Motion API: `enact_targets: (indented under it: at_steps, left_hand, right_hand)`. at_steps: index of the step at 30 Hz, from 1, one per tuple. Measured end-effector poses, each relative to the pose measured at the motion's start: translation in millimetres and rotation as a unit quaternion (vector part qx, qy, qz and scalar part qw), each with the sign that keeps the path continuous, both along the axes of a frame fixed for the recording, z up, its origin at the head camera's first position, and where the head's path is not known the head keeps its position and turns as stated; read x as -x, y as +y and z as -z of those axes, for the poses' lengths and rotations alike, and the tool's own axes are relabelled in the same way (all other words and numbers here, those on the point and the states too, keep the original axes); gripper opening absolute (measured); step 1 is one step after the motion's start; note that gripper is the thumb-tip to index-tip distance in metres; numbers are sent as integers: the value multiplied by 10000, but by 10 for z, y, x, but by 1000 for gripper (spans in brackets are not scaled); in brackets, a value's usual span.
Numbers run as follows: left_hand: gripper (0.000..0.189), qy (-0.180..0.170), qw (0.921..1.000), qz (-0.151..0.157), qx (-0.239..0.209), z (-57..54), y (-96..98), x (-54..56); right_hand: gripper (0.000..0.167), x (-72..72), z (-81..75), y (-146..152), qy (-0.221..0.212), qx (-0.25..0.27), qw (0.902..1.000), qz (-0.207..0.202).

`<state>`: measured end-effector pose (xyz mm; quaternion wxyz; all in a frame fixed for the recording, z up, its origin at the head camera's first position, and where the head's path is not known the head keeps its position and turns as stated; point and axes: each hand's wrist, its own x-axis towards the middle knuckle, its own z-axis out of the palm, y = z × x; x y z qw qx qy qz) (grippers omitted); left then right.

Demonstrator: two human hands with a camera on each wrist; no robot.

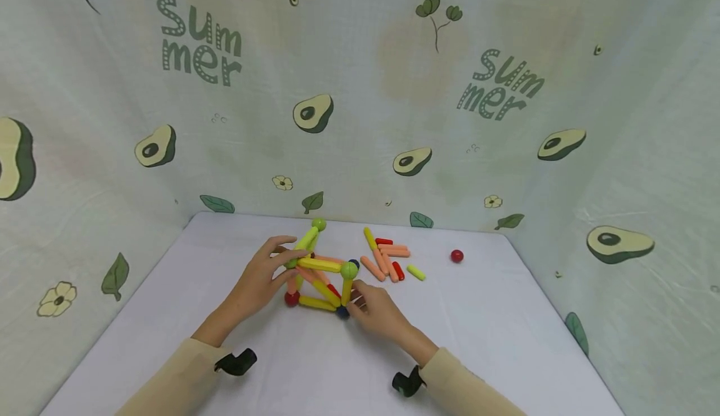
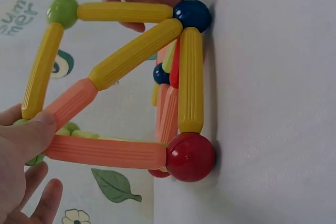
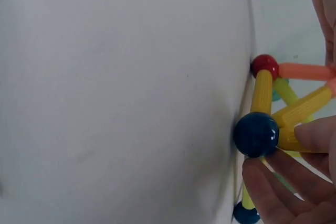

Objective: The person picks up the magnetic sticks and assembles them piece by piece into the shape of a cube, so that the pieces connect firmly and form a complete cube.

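A frame of magnetic sticks and balls [image 1: 317, 304] stands on the table, with yellow, orange and lime sticks joined at green, red and dark blue balls. My left hand [image 1: 255, 282] holds its upper left corner, thumb and fingers around a green ball [image 2: 35, 159] that they partly hide. At the lower right corner, my right hand [image 1: 379, 313] pinches the upright yellow stick [image 3: 287, 139] just above a dark blue ball [image 3: 256, 134]. A diagonal of one orange and one yellow stick [image 2: 134, 56] crosses the near face. Another green ball [image 1: 349, 270] tops the upright stick.
Loose orange, red and yellow sticks [image 1: 387, 260] lie in a group behind the right hand. A short lime stick [image 1: 416, 272] is beside them, and a single red ball [image 1: 457, 256] sits farther right. Printed cloth [image 1: 360, 191] walls the table's back and sides.
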<state>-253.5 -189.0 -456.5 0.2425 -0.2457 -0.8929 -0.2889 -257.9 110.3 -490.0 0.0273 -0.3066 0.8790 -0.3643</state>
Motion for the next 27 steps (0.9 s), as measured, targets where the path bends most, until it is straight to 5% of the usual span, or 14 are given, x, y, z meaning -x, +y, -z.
enact_targets:
  at_steps: [10, 15, 19, 23, 27]
  left_hand:
    - [49, 450, 9961, -732, 173, -19, -4, 11]
    - [51, 411, 9988, -168, 228, -72, 157, -134]
    - [54, 322, 9983, 370, 314, -106, 314, -211]
    - [57, 315, 9979, 387, 406, -85, 425, -246]
    - [59, 271, 9982, 289, 442, -53, 498, -270]
  right_hand:
    - [25, -105, 3, -252, 35, 83, 9999, -94]
    - [26, -88, -46, -240, 214, -101, 9994, -245]
    - [33, 55, -153, -104, 876, -619, 9942, -31]
    - [39, 287, -224, 26, 1150, -1327, 9841, 283]
    - [42, 470, -189, 83, 954, -1921, 9767, 14]
